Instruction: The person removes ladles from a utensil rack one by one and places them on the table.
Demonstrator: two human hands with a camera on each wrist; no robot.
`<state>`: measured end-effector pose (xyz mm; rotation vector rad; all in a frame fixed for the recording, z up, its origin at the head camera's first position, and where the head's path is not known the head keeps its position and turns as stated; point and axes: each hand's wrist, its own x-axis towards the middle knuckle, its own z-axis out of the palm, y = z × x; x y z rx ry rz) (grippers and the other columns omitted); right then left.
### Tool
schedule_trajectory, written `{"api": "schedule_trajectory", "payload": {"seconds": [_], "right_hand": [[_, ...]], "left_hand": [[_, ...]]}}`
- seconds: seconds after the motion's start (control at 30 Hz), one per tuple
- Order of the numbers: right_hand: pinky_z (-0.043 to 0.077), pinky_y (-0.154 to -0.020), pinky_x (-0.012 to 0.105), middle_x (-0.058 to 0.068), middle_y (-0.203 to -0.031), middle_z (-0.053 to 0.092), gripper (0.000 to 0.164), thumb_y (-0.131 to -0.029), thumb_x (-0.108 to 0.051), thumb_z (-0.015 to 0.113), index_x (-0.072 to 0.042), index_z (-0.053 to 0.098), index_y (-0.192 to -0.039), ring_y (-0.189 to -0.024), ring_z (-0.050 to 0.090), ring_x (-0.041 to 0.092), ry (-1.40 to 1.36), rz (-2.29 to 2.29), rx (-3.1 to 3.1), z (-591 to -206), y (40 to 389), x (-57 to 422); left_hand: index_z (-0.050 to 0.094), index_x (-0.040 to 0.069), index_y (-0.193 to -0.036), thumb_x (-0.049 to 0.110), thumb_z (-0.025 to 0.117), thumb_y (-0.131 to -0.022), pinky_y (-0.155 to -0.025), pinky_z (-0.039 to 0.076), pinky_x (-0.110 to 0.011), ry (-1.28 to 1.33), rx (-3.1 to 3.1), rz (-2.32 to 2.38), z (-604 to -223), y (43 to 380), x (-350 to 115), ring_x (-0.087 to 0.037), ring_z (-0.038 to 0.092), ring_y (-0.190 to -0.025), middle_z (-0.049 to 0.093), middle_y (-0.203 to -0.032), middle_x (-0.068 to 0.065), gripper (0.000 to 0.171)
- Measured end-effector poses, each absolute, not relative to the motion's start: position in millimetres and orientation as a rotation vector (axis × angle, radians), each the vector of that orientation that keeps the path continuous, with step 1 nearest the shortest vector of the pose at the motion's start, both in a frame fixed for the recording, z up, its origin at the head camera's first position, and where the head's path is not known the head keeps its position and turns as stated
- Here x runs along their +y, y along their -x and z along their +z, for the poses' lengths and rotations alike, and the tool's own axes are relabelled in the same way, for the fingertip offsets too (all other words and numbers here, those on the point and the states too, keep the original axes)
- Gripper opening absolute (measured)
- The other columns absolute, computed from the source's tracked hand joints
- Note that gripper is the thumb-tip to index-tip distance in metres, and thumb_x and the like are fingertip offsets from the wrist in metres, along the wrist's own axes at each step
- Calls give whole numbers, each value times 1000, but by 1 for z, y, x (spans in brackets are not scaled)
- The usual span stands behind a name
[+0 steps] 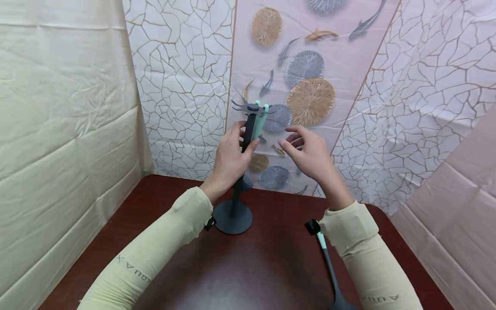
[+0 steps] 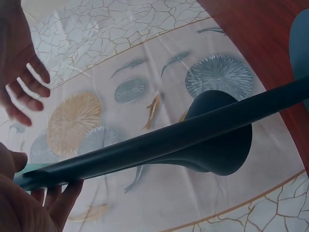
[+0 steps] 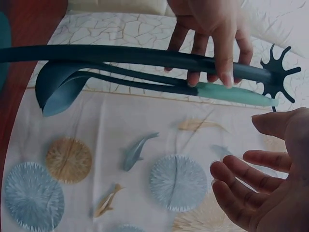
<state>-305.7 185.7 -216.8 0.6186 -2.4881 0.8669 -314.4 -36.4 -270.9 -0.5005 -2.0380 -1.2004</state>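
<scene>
I see a dark red table (image 1: pixel 248 267); at six o'clock, a blue-grey stand (image 1: pixel 232 218); at five, a mint-and-grey utensil (image 1: pixel 331 275); at twelve, mint-green handles (image 1: pixel 259 124) against pink cloth (image 1: pixel 292 23) patterned with gold and grey fish (image 1: pixel 321 35).

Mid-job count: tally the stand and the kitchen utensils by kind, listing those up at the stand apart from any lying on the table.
Utensil stand: 1
Spoon- or ladle-like utensils up at the stand: 2
Mint-and-grey utensil on the table, head cut off by the frame: 1
Total: 4
</scene>
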Motion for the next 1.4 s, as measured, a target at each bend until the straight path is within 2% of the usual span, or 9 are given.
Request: {"api": "schedule_trajectory", "payload": {"seconds": [0.23, 0.5, 0.83, 1.17, 1.4], "right_hand": [[58, -89, 51, 12, -118, 72, 49, -105, -38, 68, -11, 62, -145, -105, 73, 32, -672, 927, -2433, -212, 307, 172], [58, -93, 50, 10, -124, 71, 50, -103, -39, 69, -14, 62, -146, -112, 72, 29, -705, 1061, -2353, -206, 310, 155], [55, -102, 46, 14, -130, 68, 49, -105, -28, 68, -7, 57, -148, -118, 68, 29, -751, 1247, -2258, -211, 323, 134], [60, -90, 44, 16, -121, 70, 30, -107, -17, 62, -2, 61, -133, -105, 74, 28, -752, 1222, -2182, -219, 326, 123], [56, -86, 43, 16, -119, 68, 30, -112, -18, 53, -2, 57, -137, -105, 73, 33, -790, 1238, -2228, -225, 336, 120]], "left_hand": [[51, 11, -150, 34, 73, -103, -77, 58, -38, 485, -2024, -1209, -278, 317, -36, -23, 71, -87, 66, -113, -10, 57], [54, 12, -146, 23, 71, -104, -80, 60, -39, 570, -1998, -1228, -278, 320, -40, -22, 72, -86, 67, -107, -10, 46], [56, 15, -145, 21, 70, -105, -72, 58, -36, 606, -2007, -1235, -277, 322, -43, -20, 71, -81, 65, -99, -4, 43], [57, 15, -145, 20, 70, -104, -72, 57, -37, 576, -2005, -1233, -278, 322, -40, -19, 71, -81, 67, -98, -5, 43], [56, 14, -145, 17, 70, -104, -72, 57, -37, 561, -2008, -1205, -278, 322, -40, -20, 70, -81, 65, -98, -5, 43]]}}
